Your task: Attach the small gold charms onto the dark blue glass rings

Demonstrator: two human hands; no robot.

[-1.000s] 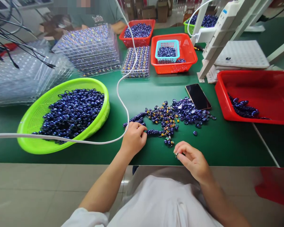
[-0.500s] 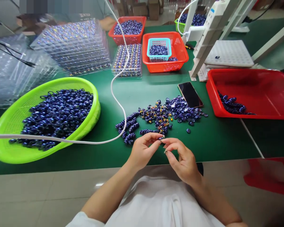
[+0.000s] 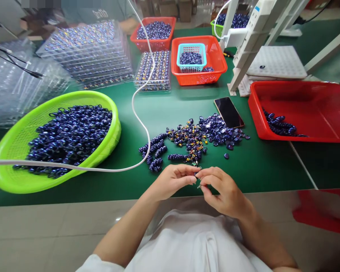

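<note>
Pinching with both hands at the near table edge: left hand (image 3: 175,180) and right hand (image 3: 225,190) meet fingertip to fingertip, fingers curled narrow around a small dark-blue piece (image 3: 197,175) held between them; a bit of metal shows just below it at the right thumb, too small to identify. Piece sits above the green table mat (image 3: 257,166), just in front of the loose pile of glossy blue beads (image 3: 215,130), which has yellow-and-metal bits mixed into its left half. Left of that pile, short strung rows of blue beads (image 3: 155,151) lie like little coils. White cable (image 3: 141,124) loops across the mat and over the lime-green round mesh basket (image 3: 14,151), which is heaped with shiny blue ring-shaped parts. Black phone (image 3: 229,112) lies flat, touching the pile's far right edge. Red plastic tray (image 3: 314,102) at right, smooth walls, with a small cluster of blue parts in its left corner. Further back: orange mesh basket (image 3: 218,64) with a small cyan basket (image 3: 192,56) inside, clear blister trays (image 3: 155,71) filled with beads, a taller stack of clear trays (image 3: 87,56) at left. Another person's arm shows at the far edge.
</note>
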